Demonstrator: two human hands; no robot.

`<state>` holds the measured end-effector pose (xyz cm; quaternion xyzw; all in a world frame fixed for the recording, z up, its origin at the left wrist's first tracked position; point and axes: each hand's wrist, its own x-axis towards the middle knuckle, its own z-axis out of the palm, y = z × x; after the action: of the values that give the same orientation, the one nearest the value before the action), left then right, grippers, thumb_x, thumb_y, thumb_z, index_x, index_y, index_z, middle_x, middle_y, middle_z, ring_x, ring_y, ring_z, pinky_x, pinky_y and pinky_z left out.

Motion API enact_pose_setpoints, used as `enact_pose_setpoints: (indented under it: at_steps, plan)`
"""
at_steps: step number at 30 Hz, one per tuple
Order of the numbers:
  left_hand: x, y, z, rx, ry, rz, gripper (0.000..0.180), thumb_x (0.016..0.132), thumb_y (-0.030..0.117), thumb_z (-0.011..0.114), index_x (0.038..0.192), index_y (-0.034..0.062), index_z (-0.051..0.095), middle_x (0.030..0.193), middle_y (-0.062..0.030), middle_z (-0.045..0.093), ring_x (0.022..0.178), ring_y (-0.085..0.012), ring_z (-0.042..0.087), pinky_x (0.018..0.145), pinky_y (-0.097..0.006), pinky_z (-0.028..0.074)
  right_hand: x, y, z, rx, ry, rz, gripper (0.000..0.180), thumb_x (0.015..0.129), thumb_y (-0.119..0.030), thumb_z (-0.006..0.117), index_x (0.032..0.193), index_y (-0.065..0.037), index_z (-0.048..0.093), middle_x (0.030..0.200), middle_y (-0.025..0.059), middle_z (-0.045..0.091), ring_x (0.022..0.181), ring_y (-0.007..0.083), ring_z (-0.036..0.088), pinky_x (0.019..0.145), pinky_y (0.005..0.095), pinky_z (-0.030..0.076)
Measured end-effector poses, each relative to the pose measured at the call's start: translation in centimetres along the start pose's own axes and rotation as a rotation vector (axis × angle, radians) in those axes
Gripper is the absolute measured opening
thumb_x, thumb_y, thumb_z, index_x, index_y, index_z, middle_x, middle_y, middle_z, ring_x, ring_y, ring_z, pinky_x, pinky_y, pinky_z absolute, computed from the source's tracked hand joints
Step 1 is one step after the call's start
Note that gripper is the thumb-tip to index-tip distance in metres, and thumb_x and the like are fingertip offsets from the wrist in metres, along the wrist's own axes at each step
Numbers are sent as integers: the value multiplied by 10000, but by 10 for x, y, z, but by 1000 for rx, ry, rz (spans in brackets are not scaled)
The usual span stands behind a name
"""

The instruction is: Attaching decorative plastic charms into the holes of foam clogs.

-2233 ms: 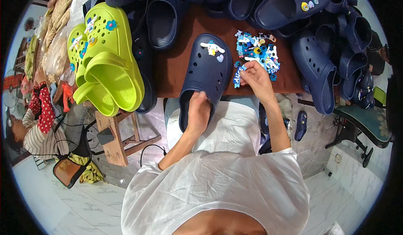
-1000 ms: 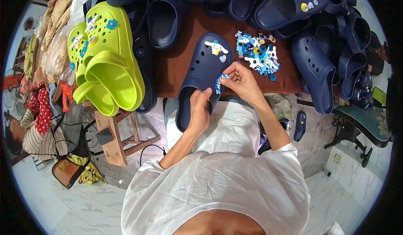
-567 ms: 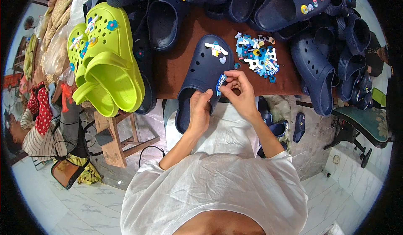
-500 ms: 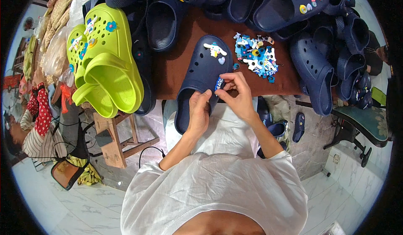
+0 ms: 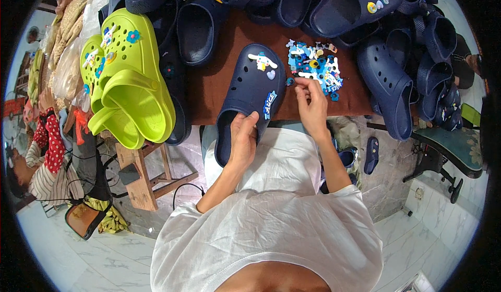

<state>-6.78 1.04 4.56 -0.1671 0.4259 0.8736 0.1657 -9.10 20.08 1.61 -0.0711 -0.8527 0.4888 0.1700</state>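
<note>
My left hand [image 5: 243,138] is closed on a navy clog [image 5: 241,91] at its opening, thumb outside and fingers inside. The clog's toe points away from me over the brown tabletop. A white character charm [image 5: 262,61], a pale heart charm [image 5: 271,75] and a blue lettered charm [image 5: 270,105] sit on its upper. My right hand [image 5: 313,107] has its thumb and index finger slightly apart, with nothing visible between them. Its fingertips are beside a small round blue charm [image 5: 290,82] at the near left of a charm pile [image 5: 319,65] in blue, white and yellow.
Lime green clogs [image 5: 133,73] with charms stand at the left. Several navy clogs [image 5: 198,31] line the far side of the brown cloth [image 5: 224,52], and more [image 5: 386,83] crowd the right. Left of me is a wooden stool [image 5: 138,182]; a chair [image 5: 449,148] is at right.
My right hand has let go of the blue lettered charm, which now lies along the clog's side, and has moved right and away to the charm pile. My left hand keeps its hold.
</note>
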Motion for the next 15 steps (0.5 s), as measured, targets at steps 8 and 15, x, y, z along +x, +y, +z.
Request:
enact_pose_setpoints:
  at_steps: [8, 15]
  plan:
    - [3, 1, -9, 39, -24, -39, 202, 906, 244, 640, 1009, 83, 574, 1058, -15, 632, 1019, -137, 581, 959, -310, 409, 15, -4, -6, -345, -166, -120, 255, 830, -137, 718, 1059, -52, 643, 958, 132, 595, 794, 318, 639, 699, 397, 507]
    - [14, 0, -21, -144, -39, 4, 403, 917, 298, 598, 1212, 25, 558, 1268, -93, 592, 1196, -226, 533, 1067, -388, 366, 32, -4, -9, -404, -294, -52, 257, 800, -165, 748, 996, -44, 633, 931, 126, 601, 786, 333, 640, 662, 426, 501]
